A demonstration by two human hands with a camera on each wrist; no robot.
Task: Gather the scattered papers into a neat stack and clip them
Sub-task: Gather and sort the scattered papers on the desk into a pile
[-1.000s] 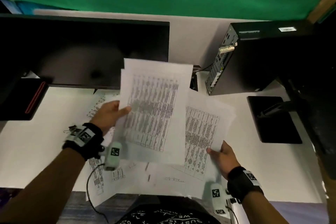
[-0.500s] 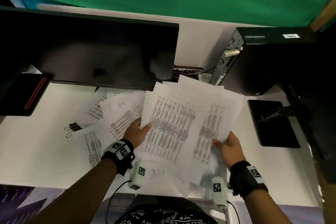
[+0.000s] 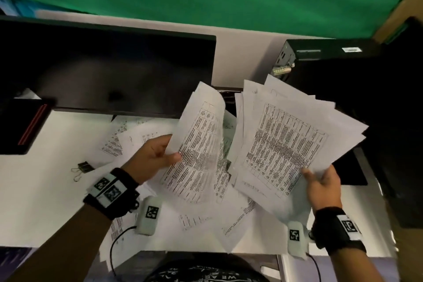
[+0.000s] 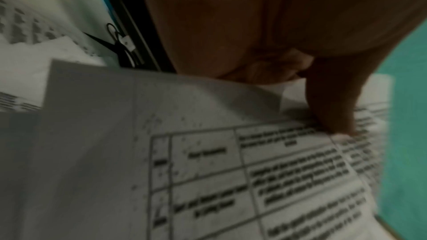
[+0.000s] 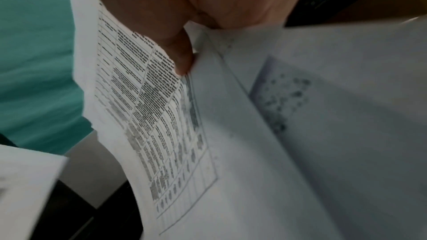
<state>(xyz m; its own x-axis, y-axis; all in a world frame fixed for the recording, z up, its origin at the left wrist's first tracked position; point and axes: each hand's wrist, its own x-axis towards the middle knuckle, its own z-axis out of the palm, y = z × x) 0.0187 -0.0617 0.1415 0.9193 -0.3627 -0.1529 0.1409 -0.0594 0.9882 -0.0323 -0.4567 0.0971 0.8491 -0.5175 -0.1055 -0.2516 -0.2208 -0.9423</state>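
My left hand pinches a few printed sheets by their left edge, thumb on top, raised above the desk. In the left wrist view the thumb presses on the printed sheet. My right hand grips a fanned bundle of papers at its lower right corner, held up to the right of the left-hand sheets. The right wrist view shows the thumb pinching that bundle. More loose papers lie spread on the white desk. A black binder clip lies on the desk left of my left wrist.
A dark monitor stands behind the papers on the left. A black computer case stands at the back right, with a black pad beside it. A black box with a red stripe sits at the far left.
Both hands have risen and moved apart, splitting the papers into a left-hand set and a fanned right-hand bundle. Half a second ago the sheets lay lower and overlapped between the hands.
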